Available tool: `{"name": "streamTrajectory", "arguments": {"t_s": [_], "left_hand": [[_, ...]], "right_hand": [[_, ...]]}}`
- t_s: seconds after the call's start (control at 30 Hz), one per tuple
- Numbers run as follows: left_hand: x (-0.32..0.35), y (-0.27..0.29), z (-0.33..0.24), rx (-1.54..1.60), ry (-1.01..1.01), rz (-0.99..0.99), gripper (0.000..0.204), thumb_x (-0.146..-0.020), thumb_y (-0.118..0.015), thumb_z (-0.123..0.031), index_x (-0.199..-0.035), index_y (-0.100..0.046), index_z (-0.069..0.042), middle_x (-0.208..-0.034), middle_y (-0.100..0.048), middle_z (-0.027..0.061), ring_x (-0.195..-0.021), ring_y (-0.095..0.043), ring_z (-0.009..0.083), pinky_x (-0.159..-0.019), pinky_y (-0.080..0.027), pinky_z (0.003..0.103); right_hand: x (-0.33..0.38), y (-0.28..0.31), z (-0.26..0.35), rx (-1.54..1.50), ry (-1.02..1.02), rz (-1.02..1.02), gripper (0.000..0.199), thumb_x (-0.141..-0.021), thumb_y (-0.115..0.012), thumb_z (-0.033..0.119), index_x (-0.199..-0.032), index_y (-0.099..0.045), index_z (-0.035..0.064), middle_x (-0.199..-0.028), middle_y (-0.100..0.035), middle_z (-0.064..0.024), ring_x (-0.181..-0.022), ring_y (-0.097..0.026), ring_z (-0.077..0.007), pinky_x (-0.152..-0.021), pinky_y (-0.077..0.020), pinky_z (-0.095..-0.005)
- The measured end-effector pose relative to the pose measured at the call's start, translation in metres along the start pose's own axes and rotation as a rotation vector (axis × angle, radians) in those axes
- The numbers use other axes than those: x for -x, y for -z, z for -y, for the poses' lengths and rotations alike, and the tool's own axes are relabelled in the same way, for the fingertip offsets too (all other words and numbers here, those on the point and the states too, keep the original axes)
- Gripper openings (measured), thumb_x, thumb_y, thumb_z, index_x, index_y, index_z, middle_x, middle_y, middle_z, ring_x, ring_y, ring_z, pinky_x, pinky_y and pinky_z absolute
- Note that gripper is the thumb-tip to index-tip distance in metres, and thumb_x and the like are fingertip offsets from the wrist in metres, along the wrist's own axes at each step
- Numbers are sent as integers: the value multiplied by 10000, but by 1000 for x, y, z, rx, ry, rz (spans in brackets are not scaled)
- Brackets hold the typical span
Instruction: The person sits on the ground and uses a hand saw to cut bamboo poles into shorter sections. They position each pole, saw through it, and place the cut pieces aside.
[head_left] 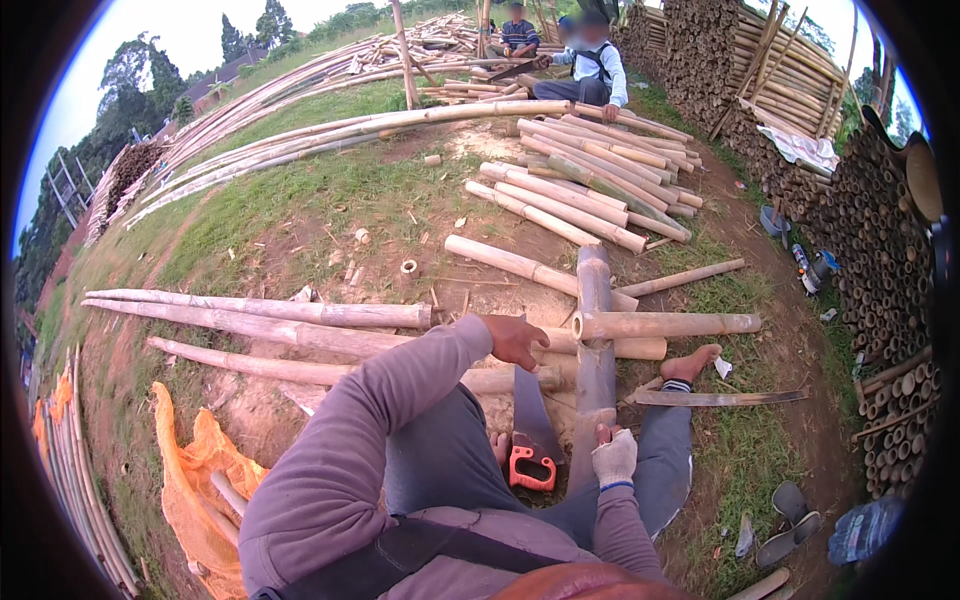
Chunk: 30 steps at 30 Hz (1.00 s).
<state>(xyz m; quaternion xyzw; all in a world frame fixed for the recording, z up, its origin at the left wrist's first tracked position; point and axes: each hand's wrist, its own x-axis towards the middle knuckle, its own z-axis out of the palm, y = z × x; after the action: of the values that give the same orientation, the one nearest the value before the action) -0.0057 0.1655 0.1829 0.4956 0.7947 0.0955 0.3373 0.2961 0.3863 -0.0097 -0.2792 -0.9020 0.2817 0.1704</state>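
Observation:
My bare left hand (pixel 514 342) reaches over the bamboo poles near the tip of a handsaw, its fingers loosely apart and holding nothing visible. The handsaw (pixel 536 430), with a grey blade and a red handle, lies beside my foot, handle toward me. My right hand (pixel 614 458), in a pale glove, rests closed against a thick dark bamboo pole (pixel 594 385) that runs away from me; what its fingers hold, if anything, is hidden. Across that pole lies a short cut bamboo piece (pixel 670 325), its hollow end facing left.
Long bamboo poles (pixel 250 325) extend left. Cut lengths (pixel 600 165) are piled ahead, near two seated people. A split bamboo strip (pixel 720 398) lies by my right foot. Stacked bamboo (pixel 880 250), sandals (pixel 790 525) and a plastic jug (pixel 862 530) are right; orange netting (pixel 180 480) is left.

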Motion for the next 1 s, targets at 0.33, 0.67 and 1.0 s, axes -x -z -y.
{"name": "streamTrajectory", "arguments": {"t_s": [0.33, 0.67, 1.0], "left_hand": [[5, -8, 0, -52, -26, -38, 839, -910, -794, -518, -1576, -539, -78, -1050, -801, 172, -1032, -750, 379, -904, -562, 497], [-1, 3, -10, -15, -94, -47, 761, -978, -765, -514, -1587, -540, -117, -1314, -758, 219, -1191, -738, 423, -1051, -563, 479], [2, 14, -24, -20, 78, -129, 896, -953, -806, -510, -1650, -451, -72, -1304, -766, 221, -1168, -753, 404, -1052, -570, 455]], "right_hand": [[-4, 130, -114, 193, -415, 348, 953, -804, -958, 380, -1559, -546, -31, -1399, -710, -286, -1288, -690, -445, -1106, -542, -496], [-13, 121, -163, 1, -465, 235, 650, -1037, -725, 319, -1542, -556, -54, -1422, -680, -317, -1336, -653, -443, -1119, -512, -471], [8, 105, -181, -2, -523, 106, 615, -1059, -709, 380, -1498, -614, -40, -1416, -694, -310, -1336, -665, -450, -1120, -517, -483]]}}
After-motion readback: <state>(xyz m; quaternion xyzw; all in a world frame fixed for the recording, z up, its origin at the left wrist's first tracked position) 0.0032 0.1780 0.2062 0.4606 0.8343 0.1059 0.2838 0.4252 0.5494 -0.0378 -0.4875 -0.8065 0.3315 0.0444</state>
